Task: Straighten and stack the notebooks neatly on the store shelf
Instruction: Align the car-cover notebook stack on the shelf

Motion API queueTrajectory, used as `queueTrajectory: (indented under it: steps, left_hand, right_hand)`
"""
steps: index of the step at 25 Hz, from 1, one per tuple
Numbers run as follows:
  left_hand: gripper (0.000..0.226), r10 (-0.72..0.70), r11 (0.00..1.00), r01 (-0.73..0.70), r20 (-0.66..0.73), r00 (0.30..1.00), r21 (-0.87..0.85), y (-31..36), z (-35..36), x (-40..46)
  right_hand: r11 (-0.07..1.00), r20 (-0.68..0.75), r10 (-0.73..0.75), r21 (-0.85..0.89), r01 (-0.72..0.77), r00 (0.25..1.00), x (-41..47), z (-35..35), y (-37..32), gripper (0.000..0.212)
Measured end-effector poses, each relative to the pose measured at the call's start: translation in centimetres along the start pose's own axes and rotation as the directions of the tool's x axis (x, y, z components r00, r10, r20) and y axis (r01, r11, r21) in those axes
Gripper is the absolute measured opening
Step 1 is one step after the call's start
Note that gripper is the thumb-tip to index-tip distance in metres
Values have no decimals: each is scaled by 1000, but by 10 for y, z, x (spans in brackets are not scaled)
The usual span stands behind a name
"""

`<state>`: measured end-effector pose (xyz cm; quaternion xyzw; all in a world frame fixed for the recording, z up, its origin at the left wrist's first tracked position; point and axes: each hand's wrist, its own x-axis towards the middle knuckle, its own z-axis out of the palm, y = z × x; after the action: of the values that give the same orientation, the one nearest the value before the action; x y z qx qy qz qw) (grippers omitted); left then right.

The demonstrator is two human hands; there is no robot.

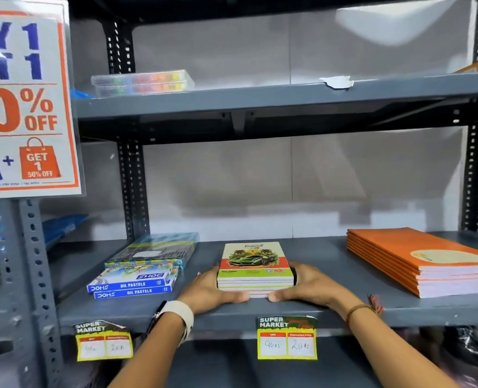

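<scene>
A small stack of notebooks (255,261) with a green car on the top cover sits in the middle of the grey metal shelf (302,306), its edges lined up. My left hand (209,289) presses against the stack's left side, thumb along the front edge. My right hand (307,284) presses against the right side, thumb also on the front edge. The two thumbs nearly meet under the stack's front. A second, larger stack of orange notebooks (428,259) lies to the right on the same shelf, squared up and angled slightly.
Blue oil pastel boxes (132,287) and a flat pack behind them lie left of the notebooks. Price tags (287,338) hang on the shelf's front lip. A sale poster (22,102) hangs at upper left. Clear marker cases (141,81) rest on the upper shelf.
</scene>
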<state>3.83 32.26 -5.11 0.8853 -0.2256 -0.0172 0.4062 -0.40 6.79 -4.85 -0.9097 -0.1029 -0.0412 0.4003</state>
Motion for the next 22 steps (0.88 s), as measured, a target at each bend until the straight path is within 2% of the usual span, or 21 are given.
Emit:
queueTrajectory:
  steps: [3, 6, 13, 15, 22]
  left_hand:
    - [74, -10, 999, 10, -12, 1000, 41, 2, -1, -1]
    - [76, -24, 994, 27, -30, 999, 107, 4, -1, -2]
    - [75, -69, 992, 73, -48, 996, 99, 7, -1, -2]
    - [75, -97, 992, 102, -74, 993, 78, 6, 1, -1]
    - [84, -79, 976, 94, -84, 993, 196, 1, 3, 4]
  right_hand:
    - [999, 6, 11, -30, -11, 1000, -1, 0, -2, 70]
    - [998, 32, 21, -65, -19, 999, 0, 2, -2, 77]
    - [996, 36, 33, -89, -30, 999, -2, 2, -6, 79]
    - [996, 23, 28, -85, -26, 999, -1, 3, -6, 75]
    - [997, 22, 12, -78, -10, 1000, 1, 3, -5, 68]
